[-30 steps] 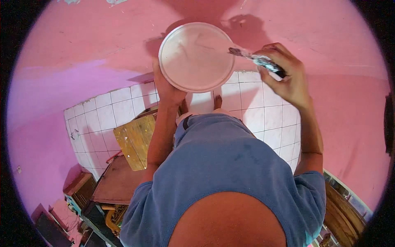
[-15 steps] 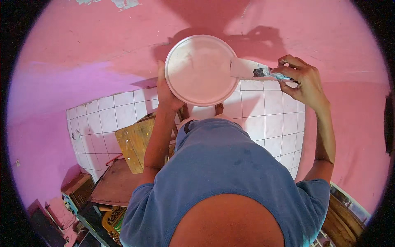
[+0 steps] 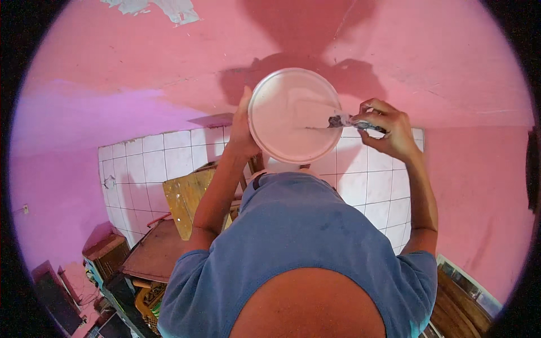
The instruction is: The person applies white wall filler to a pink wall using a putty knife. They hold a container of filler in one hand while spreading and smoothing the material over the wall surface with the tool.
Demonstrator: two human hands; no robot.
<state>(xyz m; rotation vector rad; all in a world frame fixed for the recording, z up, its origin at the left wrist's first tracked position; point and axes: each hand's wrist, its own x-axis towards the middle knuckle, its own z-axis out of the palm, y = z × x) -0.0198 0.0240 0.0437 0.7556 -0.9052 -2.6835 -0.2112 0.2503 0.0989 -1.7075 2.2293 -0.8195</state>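
Observation:
My left hand [image 3: 243, 130] grips the rim and underside of a round white bucket [image 3: 293, 115] filled with pale pink paint, held up in front of a pink wall [image 3: 141, 67]. My right hand [image 3: 389, 127] holds a paint-smeared brush [image 3: 345, 120] by its handle. The bristle end reaches over the bucket's right rim and dips into the paint. My blue shirt fills the lower middle of the view.
A white tiled floor [image 3: 163, 155] lies far below. A yellow wooden board [image 3: 185, 198] and a brown wooden table [image 3: 155, 253] stand at lower left, with boxes and clutter beside them. Peeled paint patch [image 3: 152, 8] on the wall at the top. Wooden furniture [image 3: 459, 304] is at lower right.
The bucket stayed in my left hand while my right hand brought the brush from outside the right rim into the paint. The view shifted slightly.

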